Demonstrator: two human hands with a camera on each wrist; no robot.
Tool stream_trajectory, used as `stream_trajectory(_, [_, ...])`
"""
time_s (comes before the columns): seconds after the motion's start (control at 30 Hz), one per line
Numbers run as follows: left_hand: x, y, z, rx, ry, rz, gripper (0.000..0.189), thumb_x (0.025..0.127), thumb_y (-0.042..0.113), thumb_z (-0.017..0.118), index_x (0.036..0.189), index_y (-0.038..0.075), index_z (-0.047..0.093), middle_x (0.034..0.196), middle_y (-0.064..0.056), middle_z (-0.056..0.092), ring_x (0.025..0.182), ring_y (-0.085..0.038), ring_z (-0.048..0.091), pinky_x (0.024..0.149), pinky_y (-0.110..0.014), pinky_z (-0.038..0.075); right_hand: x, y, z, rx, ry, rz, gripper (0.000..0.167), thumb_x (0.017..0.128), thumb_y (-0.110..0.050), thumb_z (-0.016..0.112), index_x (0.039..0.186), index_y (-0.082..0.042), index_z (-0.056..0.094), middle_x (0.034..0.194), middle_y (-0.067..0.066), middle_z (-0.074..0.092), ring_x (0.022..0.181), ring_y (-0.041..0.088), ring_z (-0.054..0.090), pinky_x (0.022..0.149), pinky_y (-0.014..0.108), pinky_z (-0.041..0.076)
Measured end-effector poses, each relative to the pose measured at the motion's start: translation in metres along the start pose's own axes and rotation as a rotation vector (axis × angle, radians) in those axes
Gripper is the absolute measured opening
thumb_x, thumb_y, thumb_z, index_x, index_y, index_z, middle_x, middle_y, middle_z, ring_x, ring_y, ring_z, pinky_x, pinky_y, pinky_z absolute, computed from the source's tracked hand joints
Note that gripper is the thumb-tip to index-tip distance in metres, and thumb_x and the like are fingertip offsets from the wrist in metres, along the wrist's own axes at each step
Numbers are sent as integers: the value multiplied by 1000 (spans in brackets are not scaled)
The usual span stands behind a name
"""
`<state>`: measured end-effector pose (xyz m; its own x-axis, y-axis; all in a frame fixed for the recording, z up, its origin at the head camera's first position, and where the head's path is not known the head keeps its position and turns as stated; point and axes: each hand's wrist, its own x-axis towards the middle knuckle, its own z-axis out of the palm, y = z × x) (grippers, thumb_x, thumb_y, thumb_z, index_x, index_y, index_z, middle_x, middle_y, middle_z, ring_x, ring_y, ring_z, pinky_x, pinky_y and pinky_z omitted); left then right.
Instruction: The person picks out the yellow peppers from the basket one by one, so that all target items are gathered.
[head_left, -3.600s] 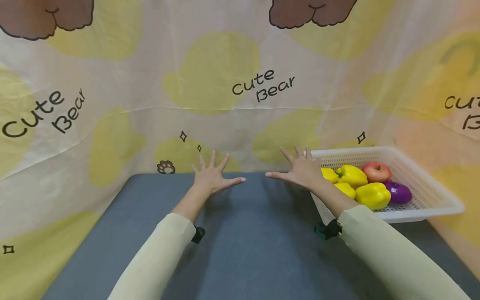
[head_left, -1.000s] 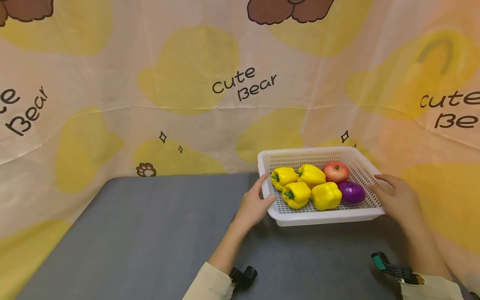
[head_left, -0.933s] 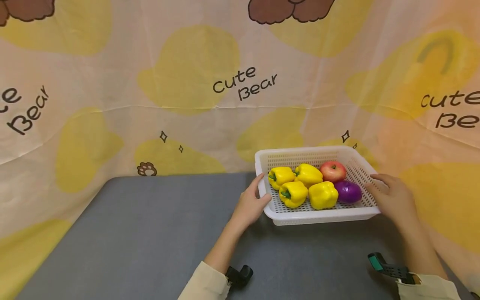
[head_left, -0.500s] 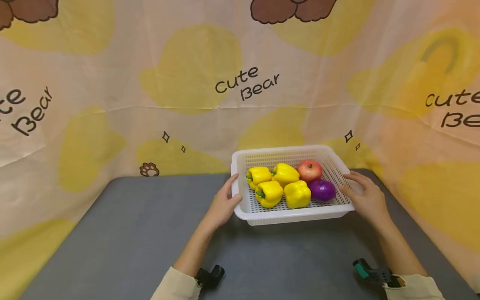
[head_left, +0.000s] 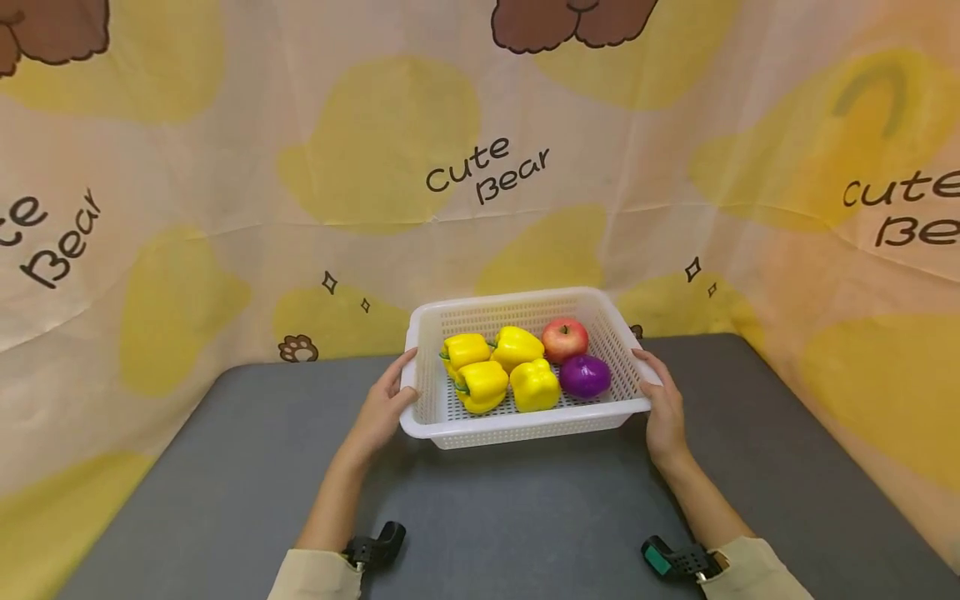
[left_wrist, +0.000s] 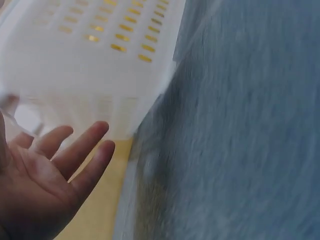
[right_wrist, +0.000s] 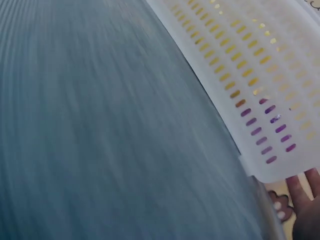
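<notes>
A white plastic basket with slotted walls is held at both short ends. My left hand grips its left rim, thumb on top; in the left wrist view the other fingers lie under the rim, outside the wall. On the right rim my right hand holds likewise, thumb over the edge, with fingertips below it in the right wrist view. Inside lie several yellow bell peppers, a red apple and a glossy purple oval thing like an eggplant.
The grey table stretches under the basket and to both sides. Behind it hangs a printed cloth with bears and lettering, which also closes in the left and right sides. Each wrist carries a black camera mount.
Both hands went from spread and unladen to gripping the basket's ends. Over the last second the basket moved left from the right side to the table's middle, its contents staying inside.
</notes>
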<state>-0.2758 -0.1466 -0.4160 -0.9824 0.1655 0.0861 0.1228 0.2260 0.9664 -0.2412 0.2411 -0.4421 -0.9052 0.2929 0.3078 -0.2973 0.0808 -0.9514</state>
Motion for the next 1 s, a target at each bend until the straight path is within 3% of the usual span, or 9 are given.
stream_trajectory(0.07, [-1,-2,-7,-2,-13,-10,69,95,1,46,160,17,29,153,-25,47,120,-37,61,82,-25,57,-1,8,8,85,-3,-29,52,94,-2,30,142,-2,51,125,6,59,108,16,56,87,24,45])
stream_trajectory(0.2, [-1,-3,-19,5,-7,-18,69,96,4,47,160,21,29,149,-28,50,115,-34,65,79,-25,58,0,11,18,118,-17,-58,51,94,-5,32,141,-2,51,124,5,59,109,18,56,86,25,46])
stream_trajectory(0.3, [-1,-1,-26,17,17,-37,68,96,6,48,160,23,31,144,-30,54,110,-33,68,75,-24,58,2,6,18,75,-69,-50,51,94,-2,33,142,-1,50,127,13,57,107,15,57,85,23,48])
stream_trajectory(0.43, [-4,7,-32,65,39,-91,66,97,11,51,159,24,33,145,-27,55,115,-33,67,76,-25,57,9,-5,11,-66,-182,-18,47,93,1,41,139,0,50,130,27,58,99,7,62,78,19,51])
stream_trajectory(0.53, [-7,13,-32,102,70,-126,64,98,14,52,158,25,35,147,-25,54,118,-35,66,77,-26,57,20,-13,4,-142,-288,5,46,94,-1,48,140,0,50,130,36,57,95,5,63,74,19,54])
stream_trajectory(0.63, [-7,16,-28,87,92,-136,64,97,13,52,158,23,36,148,-24,53,120,-37,65,78,-27,57,29,-15,0,-135,-346,30,50,94,-2,49,144,0,46,133,37,54,96,5,63,73,21,55])
stream_trajectory(0.83, [-4,14,-18,41,110,-127,62,97,12,52,156,24,39,147,-22,55,117,-34,67,77,-25,57,32,-9,-5,-76,-337,57,54,95,0,39,149,-3,43,137,27,49,97,6,64,72,23,57])
stream_trajectory(1.0, [-5,17,-16,54,115,-118,63,97,13,53,157,24,38,146,-22,56,112,-32,69,75,-24,56,33,-14,-12,-155,-340,55,53,96,-4,43,149,-5,45,144,29,49,97,2,62,73,20,56])
